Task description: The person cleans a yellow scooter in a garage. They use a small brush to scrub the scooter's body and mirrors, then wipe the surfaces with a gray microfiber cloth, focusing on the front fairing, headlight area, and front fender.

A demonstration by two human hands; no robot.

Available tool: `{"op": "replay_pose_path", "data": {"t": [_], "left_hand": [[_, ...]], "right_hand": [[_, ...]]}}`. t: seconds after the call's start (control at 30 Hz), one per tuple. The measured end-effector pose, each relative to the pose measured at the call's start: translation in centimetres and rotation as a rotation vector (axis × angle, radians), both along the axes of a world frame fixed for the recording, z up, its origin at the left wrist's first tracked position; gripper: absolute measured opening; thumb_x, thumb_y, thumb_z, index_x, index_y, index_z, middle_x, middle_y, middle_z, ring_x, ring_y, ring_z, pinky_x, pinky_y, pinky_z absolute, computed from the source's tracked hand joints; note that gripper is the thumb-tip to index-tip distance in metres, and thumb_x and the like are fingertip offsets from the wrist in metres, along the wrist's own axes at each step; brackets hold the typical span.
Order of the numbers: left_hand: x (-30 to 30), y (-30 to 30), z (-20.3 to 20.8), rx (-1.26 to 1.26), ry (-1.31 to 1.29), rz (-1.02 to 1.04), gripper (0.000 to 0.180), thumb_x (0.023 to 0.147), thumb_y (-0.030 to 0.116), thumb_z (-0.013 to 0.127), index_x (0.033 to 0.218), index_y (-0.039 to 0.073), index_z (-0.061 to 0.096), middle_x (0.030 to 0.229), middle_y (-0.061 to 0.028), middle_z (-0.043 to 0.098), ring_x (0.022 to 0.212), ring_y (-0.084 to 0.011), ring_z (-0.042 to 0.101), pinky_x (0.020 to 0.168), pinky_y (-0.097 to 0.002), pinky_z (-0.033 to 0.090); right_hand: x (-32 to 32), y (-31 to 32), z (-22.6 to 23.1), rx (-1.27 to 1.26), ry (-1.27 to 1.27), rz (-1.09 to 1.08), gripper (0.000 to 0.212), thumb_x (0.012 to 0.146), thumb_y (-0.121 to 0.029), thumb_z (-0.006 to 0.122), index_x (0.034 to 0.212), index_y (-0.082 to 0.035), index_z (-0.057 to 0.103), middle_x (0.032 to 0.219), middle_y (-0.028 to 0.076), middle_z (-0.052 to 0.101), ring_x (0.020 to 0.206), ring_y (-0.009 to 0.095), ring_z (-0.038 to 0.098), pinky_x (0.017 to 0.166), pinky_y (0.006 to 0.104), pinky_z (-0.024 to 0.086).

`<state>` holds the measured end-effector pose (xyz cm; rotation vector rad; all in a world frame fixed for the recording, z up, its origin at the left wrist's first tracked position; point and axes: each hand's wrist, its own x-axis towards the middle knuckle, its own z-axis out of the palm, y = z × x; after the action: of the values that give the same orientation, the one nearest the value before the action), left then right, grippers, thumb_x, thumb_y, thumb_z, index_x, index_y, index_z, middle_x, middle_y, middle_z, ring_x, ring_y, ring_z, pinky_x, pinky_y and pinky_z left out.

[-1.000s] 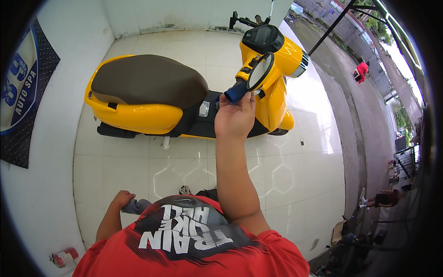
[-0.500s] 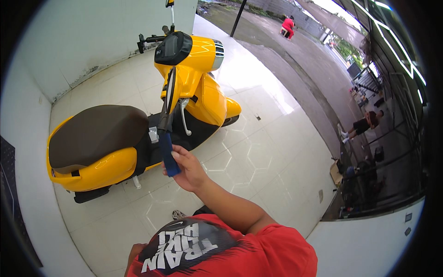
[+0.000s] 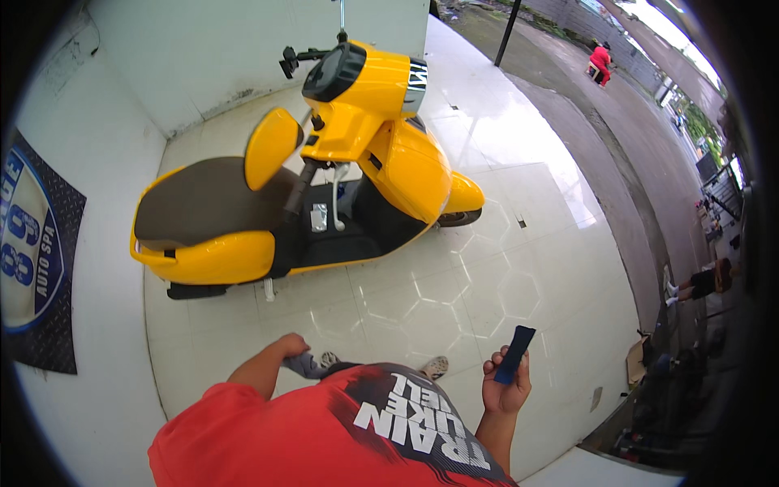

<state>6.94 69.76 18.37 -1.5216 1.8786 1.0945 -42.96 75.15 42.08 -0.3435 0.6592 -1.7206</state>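
White walls (image 3: 122, 97), stained dark along the base, bound the left and far sides of a glossy pale tiled floor (image 3: 324, 312) crossed by bright hexagonal reflections. At far left, a black, blue and cream banner (image 3: 36, 252) covers part of the wall, with big blue numerals and white capital lettering. Next comes a shiny yellow scooter (image 3: 410, 162), its front toward the right and its padded brown seat (image 3: 211, 203) toward the left wall. A small silver packet (image 3: 319, 217) lies on its black footboard; any print there is too small to tell.

Nearer than the scooter, the left hand (image 3: 292, 346) is low, fingers curled round a soft grey cloth (image 3: 302, 364), just beside a patterned shoe (image 3: 329, 359). At the near middle, a red and black shirt (image 3: 268, 422) shows bold white block lettering on its front. Tile stretches between the shirt and the scooter's near side.

Farther right, the right hand (image 3: 509, 380) is raised over the floor, well apart from the scooter, thumb and fingers pinching a flat dark blue strip (image 3: 515, 355) that slants up and rightward. Floor surrounds that hand up to the right edge, where grey concrete pavement (image 3: 568, 122) begins; a seated person in red (image 3: 600, 62) is far out on it. A brown cardboard box (image 3: 637, 363) stands at near right.
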Motion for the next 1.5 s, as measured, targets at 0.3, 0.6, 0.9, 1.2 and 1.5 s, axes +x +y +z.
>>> {"op": "replay_pose_path", "data": {"t": [0.3,0.6,0.9,1.2,1.5], "left_hand": [[-27.0,-6.7,0.5,0.098,0.152,0.237,0.03,0.083,0.031,0.073,0.1,0.007,0.073,0.093,-0.0146,0.073,0.085,-0.0291,0.069,0.075,-0.0414,0.054],[-42.9,-19.5,4.8,0.019,0.431,0.296,0.029,0.094,0.033,0.062,0.099,0.005,0.071,0.092,-0.0137,0.071,0.084,-0.0248,0.065,0.076,-0.0376,0.051],[-65.5,-42.2,10.4,-0.059,0.624,0.544,0.048,0.077,0.051,0.076,0.089,0.005,0.071,0.083,-0.0135,0.07,0.079,-0.0227,0.066,0.072,-0.0367,0.052],[-79.0,-63.2,15.3,-0.173,0.539,0.062,0.064,0.066,0.017,0.076,0.126,0.001,0.058,0.12,-0.0243,0.063,0.114,-0.0367,0.061,0.09,-0.0404,0.052],[-79.6,-65.0,7.0,-0.133,0.52,0.587,0.035,0.081,0.029,0.074,0.107,0.008,0.066,0.106,-0.0171,0.069,0.101,-0.0332,0.066,0.087,-0.0417,0.05]], "right_hand": [[-22.9,3.0,3.2,0.053,0.109,-0.202,0.027,0.102,-0.025,0.049,0.121,-0.006,0.054,0.109,0.01,0.057,0.094,0.02,0.058,0.079,0.0341,0.049],[-33.8,-10.7,3.6,0.036,0.168,-0.063,0.03,0.102,-0.026,0.049,0.123,-0.006,0.053,0.11,0.011,0.056,0.093,0.02,0.057,0.079,0.0355,0.048],[-48.7,-27.1,5.5,0.201,0.18,-0.105,0.03,0.102,-0.026,0.049,0.121,-0.004,0.054,0.108,0.01,0.057,0.092,0.02,0.056,0.078,0.0344,0.048],[-60.2,-41.1,1.3,0.328,0.049,-0.19,0.032,0.102,-0.028,0.05,0.116,-0.001,0.054,0.106,0.009,0.057,0.091,0.018,0.057,0.079,0.0317,0.049],[-74.0,-72.5,2.9,0.179,0.241,0.186,0.032,0.101,-0.027,0.052,0.116,0.001,0.056,0.102,0.009,0.061,0.088,0.018,0.06,0.078,0.0306,0.05]]}}
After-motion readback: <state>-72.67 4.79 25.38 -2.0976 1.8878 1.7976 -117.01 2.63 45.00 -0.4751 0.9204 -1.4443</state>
